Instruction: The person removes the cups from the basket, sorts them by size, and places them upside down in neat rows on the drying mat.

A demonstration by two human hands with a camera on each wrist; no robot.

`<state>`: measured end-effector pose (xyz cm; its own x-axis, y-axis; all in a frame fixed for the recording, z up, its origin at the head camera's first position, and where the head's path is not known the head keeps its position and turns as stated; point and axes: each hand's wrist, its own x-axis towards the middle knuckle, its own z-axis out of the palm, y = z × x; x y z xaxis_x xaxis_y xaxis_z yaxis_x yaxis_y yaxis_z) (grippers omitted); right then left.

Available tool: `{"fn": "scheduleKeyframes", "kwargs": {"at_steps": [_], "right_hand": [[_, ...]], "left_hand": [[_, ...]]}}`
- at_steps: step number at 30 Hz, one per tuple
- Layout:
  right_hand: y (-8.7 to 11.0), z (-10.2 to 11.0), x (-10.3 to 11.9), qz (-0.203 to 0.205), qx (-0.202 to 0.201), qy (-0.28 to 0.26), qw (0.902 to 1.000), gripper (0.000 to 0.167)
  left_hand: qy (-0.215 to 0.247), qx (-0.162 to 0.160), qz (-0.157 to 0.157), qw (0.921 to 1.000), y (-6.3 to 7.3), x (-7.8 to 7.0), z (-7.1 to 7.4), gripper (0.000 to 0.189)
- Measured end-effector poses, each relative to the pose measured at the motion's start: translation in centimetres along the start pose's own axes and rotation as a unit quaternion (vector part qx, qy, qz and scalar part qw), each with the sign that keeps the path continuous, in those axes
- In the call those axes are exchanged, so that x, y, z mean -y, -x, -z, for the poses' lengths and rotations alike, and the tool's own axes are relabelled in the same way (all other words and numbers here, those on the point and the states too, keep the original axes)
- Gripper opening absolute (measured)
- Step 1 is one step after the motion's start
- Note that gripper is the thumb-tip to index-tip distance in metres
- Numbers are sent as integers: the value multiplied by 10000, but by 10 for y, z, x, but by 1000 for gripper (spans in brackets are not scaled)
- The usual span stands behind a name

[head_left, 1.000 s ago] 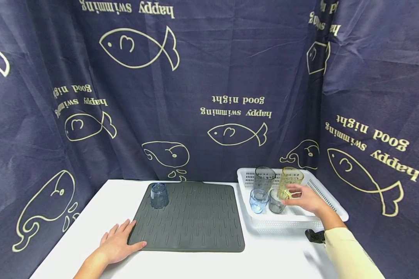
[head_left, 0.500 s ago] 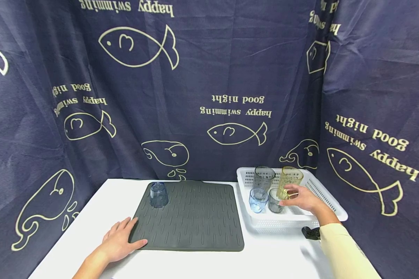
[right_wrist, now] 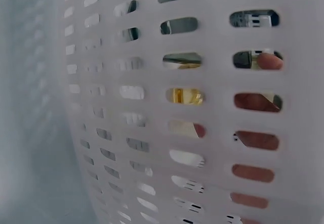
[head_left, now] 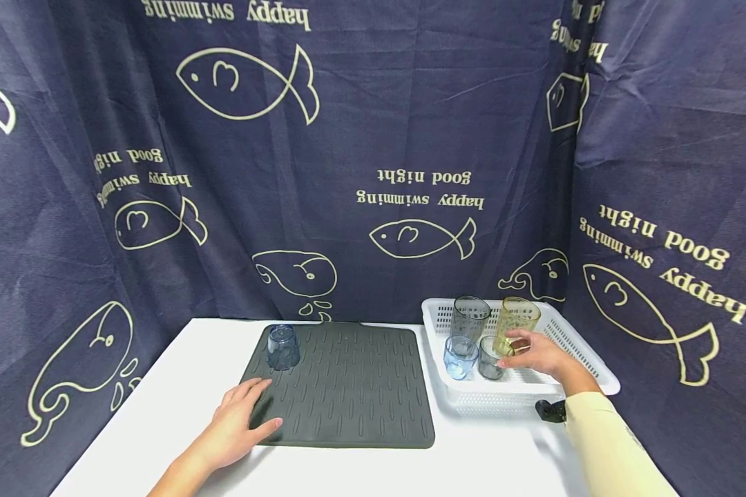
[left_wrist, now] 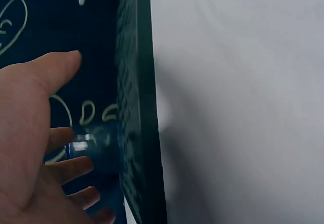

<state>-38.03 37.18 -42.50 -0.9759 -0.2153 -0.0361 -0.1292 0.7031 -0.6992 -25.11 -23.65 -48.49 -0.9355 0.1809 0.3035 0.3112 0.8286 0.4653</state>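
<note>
My right hand reaches into the white basket, its thumb and curled fingers pinching the right side of a small grey glass. In the right wrist view the basket wall hides most of that hand, and parts of the fingers show through the slots. A small light-blue glass stands just left of the grey one. Over the near left corner of the dark grey drying mat is my left hand, thumb and fingers spread, holding nothing. A blue glass stands upside down at the mat's far left.
In the back of the basket stand a taller dark grey glass and a taller yellow glass. A navy curtain with fish drawings closes off the back and sides of the white table.
My left hand has shifted right and slightly forward, further over the mat. My right hand has edged left, its thumb and fingers closing in on the small grey glass.
</note>
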Motion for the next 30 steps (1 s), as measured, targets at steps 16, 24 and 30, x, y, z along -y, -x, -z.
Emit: {"fn": "scheduleKeyframes", "kwargs": {"at_steps": [16,24,30], "right_hand": [[-10,-4,-5,-223,220,-680,9972,91],[-10,-8,-4,-163,259,-866,9958,92],[-12,-12,-6,-141,232,-931,9953,89]], "left_hand": [[1213,97,-329,9920,-3,-48,-18,69],[1357,225,-292,9901,-6,-58,-25,68],[1511,294,-323,9876,-8,-64,-29,68]]}}
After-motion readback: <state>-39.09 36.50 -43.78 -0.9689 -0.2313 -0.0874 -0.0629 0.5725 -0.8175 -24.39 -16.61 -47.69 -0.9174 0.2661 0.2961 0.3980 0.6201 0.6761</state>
